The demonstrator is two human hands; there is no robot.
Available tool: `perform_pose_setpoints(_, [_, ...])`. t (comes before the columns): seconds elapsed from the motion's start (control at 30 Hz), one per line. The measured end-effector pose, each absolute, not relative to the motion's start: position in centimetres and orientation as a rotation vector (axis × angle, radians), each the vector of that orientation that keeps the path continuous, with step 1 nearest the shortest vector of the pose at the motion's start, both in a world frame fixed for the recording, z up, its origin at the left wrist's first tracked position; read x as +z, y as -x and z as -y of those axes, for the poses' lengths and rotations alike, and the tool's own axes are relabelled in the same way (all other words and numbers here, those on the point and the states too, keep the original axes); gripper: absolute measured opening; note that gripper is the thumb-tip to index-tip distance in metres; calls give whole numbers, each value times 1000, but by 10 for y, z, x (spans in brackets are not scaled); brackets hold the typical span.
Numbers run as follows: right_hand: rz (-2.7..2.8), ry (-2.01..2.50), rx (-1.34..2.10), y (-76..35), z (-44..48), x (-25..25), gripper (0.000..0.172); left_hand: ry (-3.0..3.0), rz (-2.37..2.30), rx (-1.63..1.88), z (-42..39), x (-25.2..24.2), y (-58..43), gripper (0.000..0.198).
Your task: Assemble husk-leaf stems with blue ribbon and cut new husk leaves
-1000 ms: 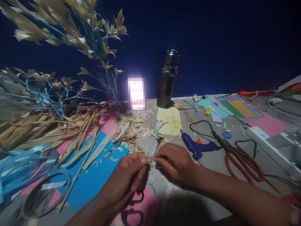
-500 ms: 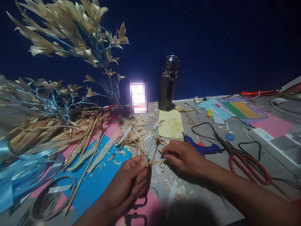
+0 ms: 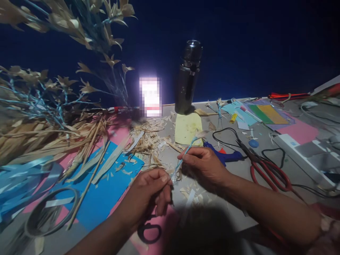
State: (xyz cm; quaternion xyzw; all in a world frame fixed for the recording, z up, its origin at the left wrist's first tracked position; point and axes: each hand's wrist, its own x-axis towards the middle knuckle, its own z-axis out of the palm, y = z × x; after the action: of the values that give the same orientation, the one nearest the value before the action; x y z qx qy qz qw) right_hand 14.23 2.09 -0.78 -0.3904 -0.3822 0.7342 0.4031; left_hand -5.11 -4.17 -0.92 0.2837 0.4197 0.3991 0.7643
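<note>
1. From my remote feed, the thing being worked, a blue-wrapped stem (image 3: 188,148), is tilted between the two hands, above the surface (image 3: 170,161).
2. The fingers of my right hand (image 3: 207,163) pinch it partway along. My left hand (image 3: 152,187) has its fingers drawn narrow at the lower end; blur there keeps me from telling whether they grip it.
3. Done, as I judge it: a pale husk bud (image 3: 201,134) tops the stem, and blue wrapping covers most of its visible length.
4. Left, probably: the lower end, which shows thin, loose-looking strands. The stem is in the hands, apart from the blue branches (image 3: 57,101) at the left, which carry similar husk flowers.
5. Against half a second ago: the left fingers had the stem nearly upright then, with the right hand apart from it. Now the right fingers have it, and it leans right, its bud in front of the yellow sheet (image 3: 188,125).
</note>
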Motion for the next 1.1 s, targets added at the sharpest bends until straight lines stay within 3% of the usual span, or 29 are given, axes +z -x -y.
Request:
perform_pose_setpoints(0.53, [1156, 979, 1800, -143, -13, -9, 28, -739, -1090, 845, 45, -5, 51, 36])
perform_pose_setpoints(0.87, [1353, 1037, 1621, -141, -11, -11, 27, -904, -1145, 830, 48, -1, 49, 20])
perform_pose_setpoints(1.1, [1289, 1025, 1575, -143, -12, -5, 24, -1285, -1307, 905, 55, 7, 45, 22])
